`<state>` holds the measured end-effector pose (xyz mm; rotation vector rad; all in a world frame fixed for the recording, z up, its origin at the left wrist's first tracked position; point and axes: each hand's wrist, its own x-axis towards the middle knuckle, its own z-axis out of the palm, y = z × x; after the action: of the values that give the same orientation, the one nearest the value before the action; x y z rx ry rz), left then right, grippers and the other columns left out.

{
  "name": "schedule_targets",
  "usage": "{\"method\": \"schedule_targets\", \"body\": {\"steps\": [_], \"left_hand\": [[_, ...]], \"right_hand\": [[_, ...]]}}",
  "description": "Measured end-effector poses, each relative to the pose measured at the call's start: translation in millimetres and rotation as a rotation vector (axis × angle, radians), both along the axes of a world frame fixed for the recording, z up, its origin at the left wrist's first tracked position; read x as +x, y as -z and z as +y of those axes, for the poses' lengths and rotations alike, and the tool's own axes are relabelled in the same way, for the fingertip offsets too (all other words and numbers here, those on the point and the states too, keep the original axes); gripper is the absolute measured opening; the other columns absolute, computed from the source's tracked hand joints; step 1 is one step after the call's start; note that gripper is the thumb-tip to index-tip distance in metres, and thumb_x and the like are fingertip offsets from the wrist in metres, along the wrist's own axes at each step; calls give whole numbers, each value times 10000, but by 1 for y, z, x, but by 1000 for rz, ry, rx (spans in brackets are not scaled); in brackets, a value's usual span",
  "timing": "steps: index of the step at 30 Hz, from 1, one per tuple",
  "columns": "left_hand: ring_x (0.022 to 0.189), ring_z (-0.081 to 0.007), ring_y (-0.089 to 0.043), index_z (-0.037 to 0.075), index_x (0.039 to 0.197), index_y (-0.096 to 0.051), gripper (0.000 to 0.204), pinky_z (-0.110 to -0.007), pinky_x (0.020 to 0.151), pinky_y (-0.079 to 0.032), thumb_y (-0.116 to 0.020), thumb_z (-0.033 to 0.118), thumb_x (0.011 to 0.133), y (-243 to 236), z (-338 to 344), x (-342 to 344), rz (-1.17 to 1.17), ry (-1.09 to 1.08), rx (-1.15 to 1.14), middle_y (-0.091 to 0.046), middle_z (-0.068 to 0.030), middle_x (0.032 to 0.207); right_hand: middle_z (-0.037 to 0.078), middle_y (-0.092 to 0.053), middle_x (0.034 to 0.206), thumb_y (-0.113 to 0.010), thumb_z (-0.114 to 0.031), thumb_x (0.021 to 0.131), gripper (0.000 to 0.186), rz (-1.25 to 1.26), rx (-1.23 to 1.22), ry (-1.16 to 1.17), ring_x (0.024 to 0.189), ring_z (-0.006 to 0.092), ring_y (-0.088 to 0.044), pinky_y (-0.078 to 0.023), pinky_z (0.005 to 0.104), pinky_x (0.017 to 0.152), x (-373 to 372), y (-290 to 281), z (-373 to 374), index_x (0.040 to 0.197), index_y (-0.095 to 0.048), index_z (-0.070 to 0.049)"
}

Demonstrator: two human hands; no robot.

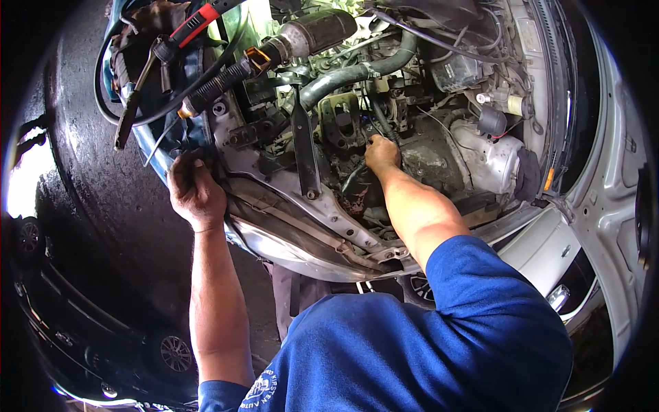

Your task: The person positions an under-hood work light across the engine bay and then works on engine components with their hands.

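My right hand (383, 155) reaches down into the car's engine bay, its fingers curled in a closed grip. It is beside a metal bracket (339, 121) with large openings and a ribbed black conduit (382, 118). What the fingers hold, if anything, is too small to make out. At the car's front edge, my left hand (198, 191) has its darkened fingers bent inward against the blue-covered rim. Whatever may be inside that hand is hidden. A flat black bar (304, 141) runs between the two hands, down to the metal front crossmember (326, 206).
A work lamp (309, 36) lies across the bay's top. Near the front edge are a red-and-black handled tool (195, 25), a ratchet (144, 72) and a looping black cable (103, 89). A thick hose (364, 71) crosses the engine. A silver brake booster (491, 159) sits right.
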<state>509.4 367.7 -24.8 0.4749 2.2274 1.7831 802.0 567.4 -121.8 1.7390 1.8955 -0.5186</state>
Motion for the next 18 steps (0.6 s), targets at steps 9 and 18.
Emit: {"method": "schedule_targets", "body": {"steps": [9,18], "left_hand": [[829,-137,-632,5,1074,-577,163,-256,745,-512,-532,20,918,1,-2,-1,31,18,-81,-671,-85,981],[833,-142,-629,5,1062,-585,154,-266,745,-515,-534,20,917,2,-1,-1,52,18,-82,-666,-83,975]], "right_hand": [[136,-642,1150,-549,-141,868,239,-50,-31,-10,1097,329,-605,-487,434,934,-9,-6,1,1087,-645,-127],[157,-646,1128,-557,-180,871,253,-47,-16,-8,1076,344,-612,-492,434,920,-3,5,1,1101,-646,-126]]}}
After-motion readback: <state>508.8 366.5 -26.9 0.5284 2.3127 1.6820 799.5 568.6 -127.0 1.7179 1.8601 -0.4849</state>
